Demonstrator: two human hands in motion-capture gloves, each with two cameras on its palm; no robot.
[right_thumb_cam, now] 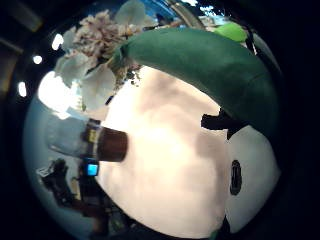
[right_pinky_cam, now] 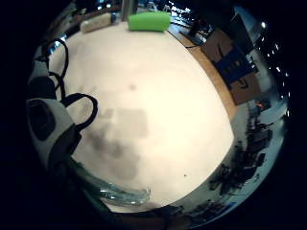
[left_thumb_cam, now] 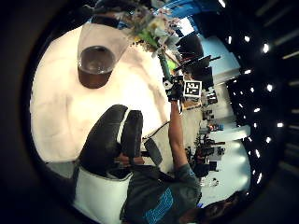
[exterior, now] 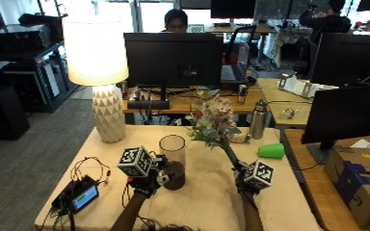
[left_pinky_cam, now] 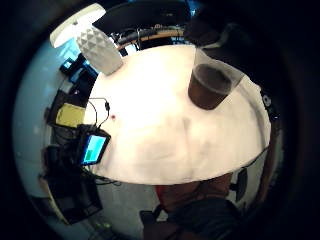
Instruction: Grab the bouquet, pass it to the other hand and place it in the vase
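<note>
Bouquet (right_thumb_cam: 100,55) blossoms above the vase (right_thumb_cam: 90,140) on the table (right_thumb_cam: 170,165)

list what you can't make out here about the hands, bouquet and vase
- Right hand: fingers on the bouquet stem hidden by its marker cube, outside view.
- Left hand: whether it touches the vase is unclear; cube and glove overlap it.
- Dark contents of the vase: too blurred to identify, left palm views.

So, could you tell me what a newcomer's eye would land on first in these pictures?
Most likely the bouquet, held up by its stem in the right hand above the middle of the table. Next comes the tall clear vase, dark at its base, standing on the table right beside the left hand. Then the glowing lamp at the table's far left corner.
</note>
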